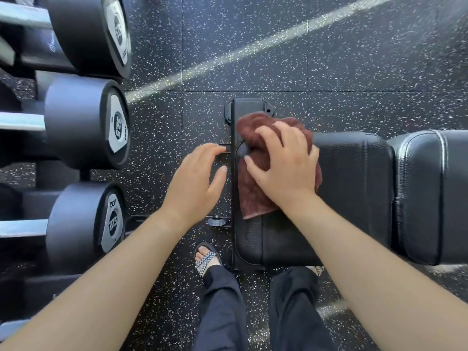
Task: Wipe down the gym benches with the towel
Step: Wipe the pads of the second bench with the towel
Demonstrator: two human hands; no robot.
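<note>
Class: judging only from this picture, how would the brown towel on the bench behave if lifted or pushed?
The towel looks floppy: it bunches in folds under the right hand. Probably light, since it drapes thinly over the bench pad. Pushed, it would likely crumple rather than slide flat.

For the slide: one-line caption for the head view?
Right hand presses brown towel onto black bench; left hand hovers beside.

Right hand (286, 168) flat on maroon towel (253, 198) atop black bench pad (354, 178); left hand (195, 183) spread at 9 o'clock, touching nothing.
</note>
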